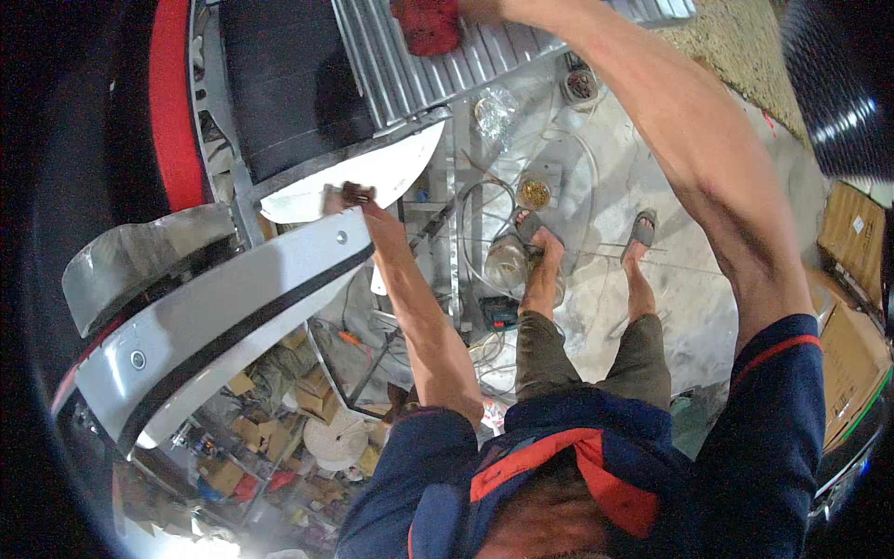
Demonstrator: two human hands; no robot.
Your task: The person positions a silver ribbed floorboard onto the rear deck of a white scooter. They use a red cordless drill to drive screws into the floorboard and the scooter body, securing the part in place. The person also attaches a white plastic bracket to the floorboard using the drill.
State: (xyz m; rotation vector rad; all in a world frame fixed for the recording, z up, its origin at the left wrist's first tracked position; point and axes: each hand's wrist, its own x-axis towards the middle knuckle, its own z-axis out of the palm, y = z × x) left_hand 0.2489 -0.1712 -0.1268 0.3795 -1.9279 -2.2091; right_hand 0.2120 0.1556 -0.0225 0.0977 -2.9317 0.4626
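Observation:
My right arm stretches to the top of the head view, where my right hand, partly blurred, holds a red cloth against a ribbed silver metal panel. Lower and to the left, my left hand is at the inner corner of a long white curved panel with a black stripe. Its fingers are dark and smeared, so their grip does not show clearly. Just beyond that hand lies a white rounded piece under the end of the ribbed panel. A dark flat surface adjoins the ribbing.
A red strip runs along the far left. On the floor around my feet are a tub of small yellowish parts, another container of dark parts, hoses and clear plastic. Cardboard boxes stand at right; clutter fills the lower left.

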